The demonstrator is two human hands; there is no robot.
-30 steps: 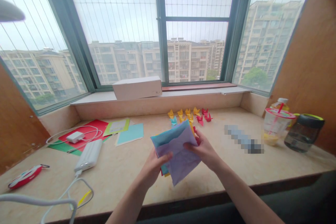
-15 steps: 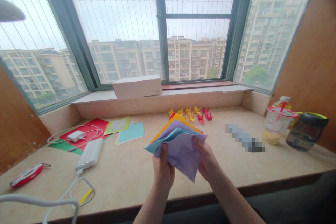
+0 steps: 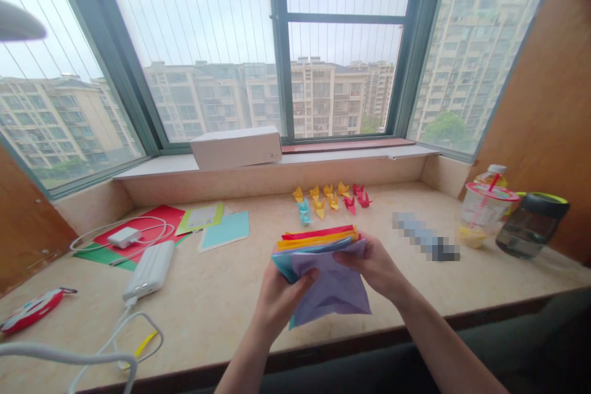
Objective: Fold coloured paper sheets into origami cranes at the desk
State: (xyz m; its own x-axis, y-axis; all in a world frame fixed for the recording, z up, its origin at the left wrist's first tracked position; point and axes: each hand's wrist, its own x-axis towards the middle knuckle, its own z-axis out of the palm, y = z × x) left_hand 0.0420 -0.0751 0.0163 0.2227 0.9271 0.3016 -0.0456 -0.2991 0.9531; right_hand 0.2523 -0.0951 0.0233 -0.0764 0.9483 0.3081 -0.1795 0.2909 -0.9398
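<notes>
A stack of coloured origami paper [image 3: 330, 289] is held up over the front of the counter, its lilac sheet nearest me. Behind that sheet show blue, orange and red edges. My left hand [image 3: 281, 295] grips the stack's left side, thumb across the lilac face. On the right side, my right hand [image 3: 376, 265] pinches the upper edge. Beyond the stack stand several small folded paper cranes: yellow cranes [image 3: 318, 206], red cranes [image 3: 364, 199] and a light-blue crane [image 3: 304, 212]. Both hands' other fingers are partly hidden behind the paper.
To the left lie red paper [image 3: 157, 221], a light-blue sheet [image 3: 226, 232], a white power bank [image 3: 150, 271] with cables, and a red-and-white object [image 3: 34, 313]. At right stand a plastic cup [image 3: 484, 215] and a dark bottle [image 3: 530, 228]. A white box [image 3: 235, 149] rests on the sill.
The stack has turned from a diamond angle to nearly level and tilted, exposing its layered edges. The hands shifted their hold. The light-blue crane, hidden before, now shows. The view moved slightly.
</notes>
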